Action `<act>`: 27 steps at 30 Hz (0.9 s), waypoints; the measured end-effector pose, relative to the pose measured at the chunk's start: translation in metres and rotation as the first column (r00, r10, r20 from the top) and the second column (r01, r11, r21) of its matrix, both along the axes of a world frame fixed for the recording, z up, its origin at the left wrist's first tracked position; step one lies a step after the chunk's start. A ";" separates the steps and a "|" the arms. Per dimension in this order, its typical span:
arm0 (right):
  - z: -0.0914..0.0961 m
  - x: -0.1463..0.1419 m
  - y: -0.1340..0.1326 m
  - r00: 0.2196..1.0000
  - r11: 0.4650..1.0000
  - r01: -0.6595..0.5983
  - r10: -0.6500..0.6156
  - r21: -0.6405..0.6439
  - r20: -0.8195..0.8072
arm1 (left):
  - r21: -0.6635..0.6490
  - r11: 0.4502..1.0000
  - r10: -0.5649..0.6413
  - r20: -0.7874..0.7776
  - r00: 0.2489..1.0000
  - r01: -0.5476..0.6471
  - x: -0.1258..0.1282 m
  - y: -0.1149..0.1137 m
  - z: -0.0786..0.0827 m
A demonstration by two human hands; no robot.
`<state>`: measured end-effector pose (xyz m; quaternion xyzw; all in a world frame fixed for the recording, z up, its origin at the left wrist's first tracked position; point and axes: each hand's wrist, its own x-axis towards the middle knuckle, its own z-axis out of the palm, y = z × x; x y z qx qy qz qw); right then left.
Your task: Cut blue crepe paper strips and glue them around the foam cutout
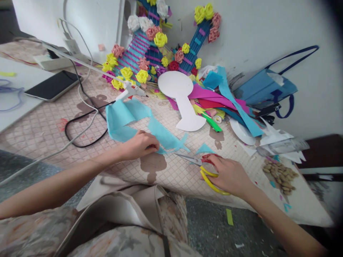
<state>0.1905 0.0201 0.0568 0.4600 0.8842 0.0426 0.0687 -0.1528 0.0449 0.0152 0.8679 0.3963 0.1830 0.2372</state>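
My left hand is closed in a pinch on the near edge of a light blue paper sheet that lies on the patterned mat. My right hand grips yellow-handled scissors, fingers through the loops. The blades point left toward the blue paper's cut strip. A small blue offcut lies just beyond the scissors.
A white glue gun and its cables lie behind the paper. A white card cutout, coloured paper scraps, paper-flower decorations, a blue bag, a phone and a heap of nuts ring the mat.
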 end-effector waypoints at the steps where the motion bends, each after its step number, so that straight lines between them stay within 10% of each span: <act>1: 0.001 0.000 0.001 1.000 1.000 -0.003 0.003 -0.001 0.010 | 0.010 1.000 0.002 -0.008 1.000 -0.002 0.000 0.000 -0.001; 13: -0.001 -0.010 0.003 0.995 0.997 -0.062 0.059 -0.035 -0.082 | 0.078 0.997 -0.015 -0.027 1.000 0.017 0.002 -0.006 -0.006; 27: -0.022 0.006 0.039 0.890 0.888 0.453 -0.445 0.074 -0.102 | 0.034 0.999 0.044 -0.036 0.998 -0.042 0.007 -0.005 -0.003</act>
